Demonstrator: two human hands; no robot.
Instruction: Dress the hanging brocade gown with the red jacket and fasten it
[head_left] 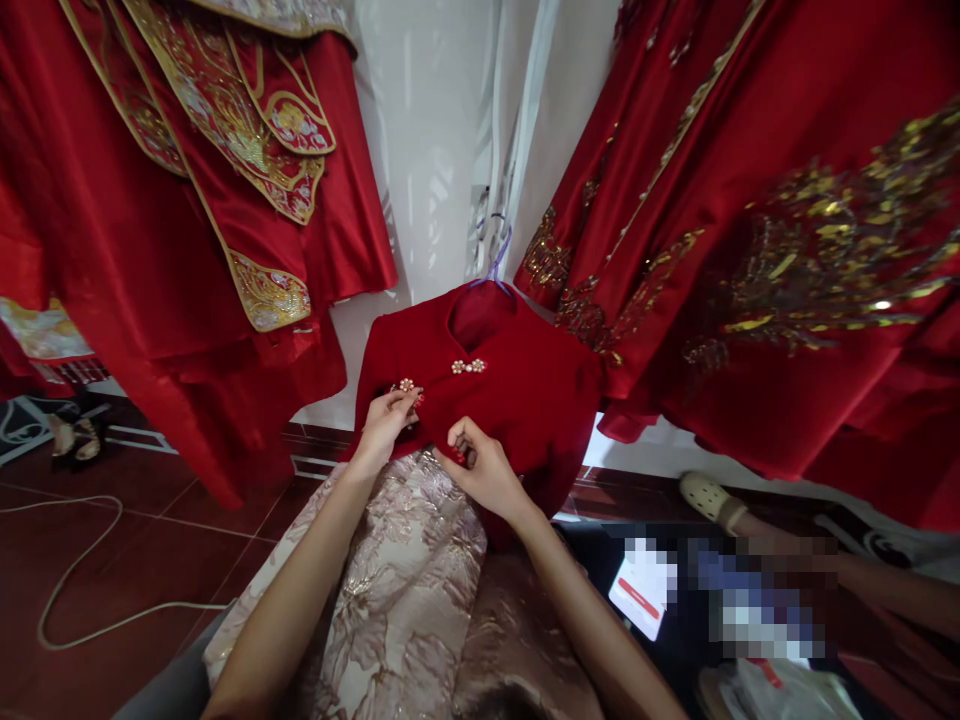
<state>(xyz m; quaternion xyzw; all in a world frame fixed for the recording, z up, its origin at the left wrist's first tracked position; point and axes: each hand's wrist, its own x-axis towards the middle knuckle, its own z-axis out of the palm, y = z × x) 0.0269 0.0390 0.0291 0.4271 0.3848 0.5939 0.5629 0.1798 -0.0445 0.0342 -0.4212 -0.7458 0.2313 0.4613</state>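
Note:
A dark red garment (pixel 525 410) with a V-notched neckline hangs in front of me on a purple hanger (pixel 496 262). Just below its neckline sits a pearl flower clasp (pixel 469 367). My left hand (pixel 386 428) is closed in a pinch at the garment's left side, gripping a small beaded flower button (pixel 406 385) at its fingertips. Lower and to the right, my right hand (pixel 486 470) has its thumb and fingers curled together before the cloth. Whatever it may hold is too small to make out. Pale floral brocade fabric (pixel 405 570) spreads over my lap beneath both hands.
Red embroidered garments (pixel 255 130) hang at the left, and a red sequined garment (pixel 810 250) hangs at the right. A lit phone (pixel 643 590) lies on a dark surface near another person's foot in a clog (pixel 709 500). A white cable (pixel 82 560) crosses the tiled floor.

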